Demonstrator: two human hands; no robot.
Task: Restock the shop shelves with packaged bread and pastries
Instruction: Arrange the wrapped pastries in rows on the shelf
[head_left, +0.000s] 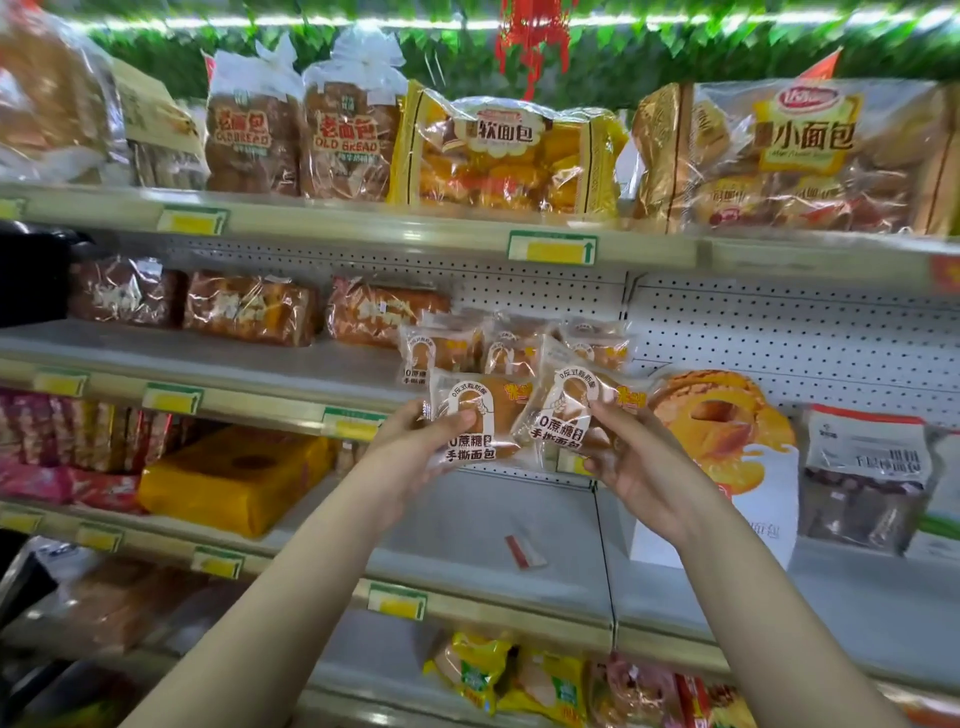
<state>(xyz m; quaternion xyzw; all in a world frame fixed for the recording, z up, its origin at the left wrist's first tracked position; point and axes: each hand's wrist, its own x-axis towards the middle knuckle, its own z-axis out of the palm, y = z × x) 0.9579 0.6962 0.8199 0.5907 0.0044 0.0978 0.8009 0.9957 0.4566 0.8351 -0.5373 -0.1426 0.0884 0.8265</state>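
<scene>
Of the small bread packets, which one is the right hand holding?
The tilted front packet, right of the pair; the left hand holds its neighbour, and the rest sit on the shelf behind.

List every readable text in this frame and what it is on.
"老面包 OLD BREAD": tall clear bags of brown loaf.
"软面包": yellow-edged clear bag of buns.
"小面包": large gold bag.
"0蔗糖 手撕面包": small clear bread packets in left hand and right hand.
Yellow shelf tags, white pack far right: too blurred.
</scene>
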